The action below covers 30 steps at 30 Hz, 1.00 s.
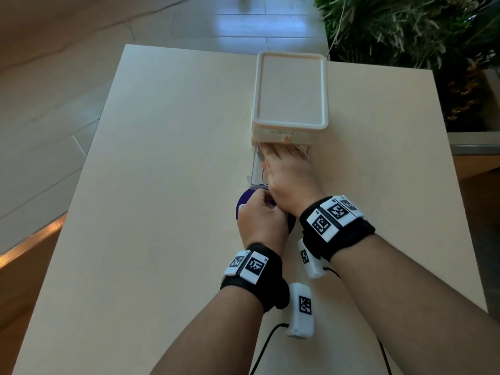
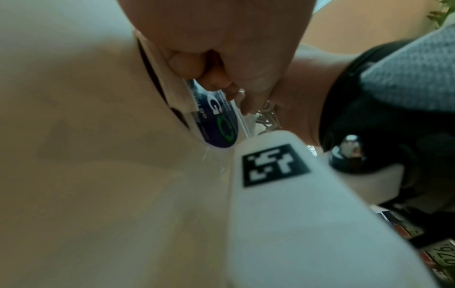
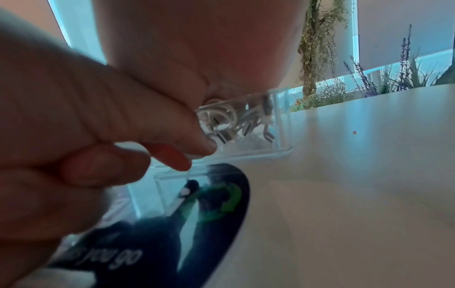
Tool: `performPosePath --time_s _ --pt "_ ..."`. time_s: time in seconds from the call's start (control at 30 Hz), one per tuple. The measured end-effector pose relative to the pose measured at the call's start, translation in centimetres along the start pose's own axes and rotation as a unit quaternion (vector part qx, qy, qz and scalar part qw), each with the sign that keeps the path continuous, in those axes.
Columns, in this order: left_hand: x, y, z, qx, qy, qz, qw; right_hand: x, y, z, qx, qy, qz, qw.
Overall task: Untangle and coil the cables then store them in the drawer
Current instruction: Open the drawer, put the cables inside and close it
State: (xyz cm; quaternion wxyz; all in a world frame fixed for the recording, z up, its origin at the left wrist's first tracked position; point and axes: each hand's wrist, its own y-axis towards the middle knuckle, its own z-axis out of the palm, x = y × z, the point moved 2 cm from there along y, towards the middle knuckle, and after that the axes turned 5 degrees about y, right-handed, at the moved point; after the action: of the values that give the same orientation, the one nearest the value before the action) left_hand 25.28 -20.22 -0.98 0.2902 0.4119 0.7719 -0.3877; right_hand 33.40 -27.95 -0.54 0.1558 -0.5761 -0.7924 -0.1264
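A cream drawer box (image 1: pixel 290 90) stands on the pale table (image 1: pixel 162 185). Its clear drawer (image 1: pixel 256 163) is pulled out toward me. White coiled cables (image 3: pixel 221 120) lie inside the drawer (image 3: pixel 282 124), and the left wrist view also catches a bit of cable (image 2: pixel 267 115). My right hand (image 1: pixel 284 155) reaches into the drawer, its fingers stretched out over the cables and partly under the box. My left hand (image 1: pixel 263 203) pinches the drawer's clear front lip between thumb and fingers (image 3: pixel 194 150). In the left wrist view the left fingers (image 2: pixel 197 70) are curled.
A dark blue round pad (image 1: pixel 243 205) with printed lettering lies on the table under the drawer front and both hands. Green plants (image 1: pixel 405 31) crowd the far right behind the table. The table's left edge drops to a tiled floor.
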Motion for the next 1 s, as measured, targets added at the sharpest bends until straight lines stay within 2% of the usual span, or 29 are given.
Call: performPosePath --time_s 0.1,0.23,0.33,0.43,0.6,0.7,0.93,1.0 --pt "-0.3 0.3 -0.2 0.012 0.013 0.014 1.000 -0.1 -0.8 -0.8 -0.068 0.051 -0.025 0.996" --pt "-0.9 1.3 -0.4 -0.008 0.019 0.025 0.999 -0.9 -4.8 -2.6 -0.212 0.059 -0.038 0.975" --pt "-1.3 2.5 -0.2 -0.012 0.028 0.019 0.999 -2.6 -9.0 -3.6 -0.242 0.063 0.001 0.968" --pt "-2.0 3.4 -0.1 -0.009 0.033 0.022 0.999 -4.4 -14.0 -4.1 -0.210 0.058 0.029 0.975" --pt "-3.3 4.9 0.2 -0.009 0.050 0.040 0.998 -5.1 -22.6 -4.3 -0.117 0.067 0.021 0.991" --pt "-3.9 5.6 0.4 -0.004 0.056 0.048 0.997 -5.4 -26.2 -3.8 -0.093 0.087 0.016 0.992" --pt "-5.6 7.3 0.6 0.011 0.061 0.043 0.997 -5.0 -28.7 -2.1 -0.038 0.096 0.041 0.994" --pt "-5.6 7.2 0.6 0.012 0.065 0.053 0.996 -4.6 -28.8 -2.3 -0.004 0.075 0.021 0.997"
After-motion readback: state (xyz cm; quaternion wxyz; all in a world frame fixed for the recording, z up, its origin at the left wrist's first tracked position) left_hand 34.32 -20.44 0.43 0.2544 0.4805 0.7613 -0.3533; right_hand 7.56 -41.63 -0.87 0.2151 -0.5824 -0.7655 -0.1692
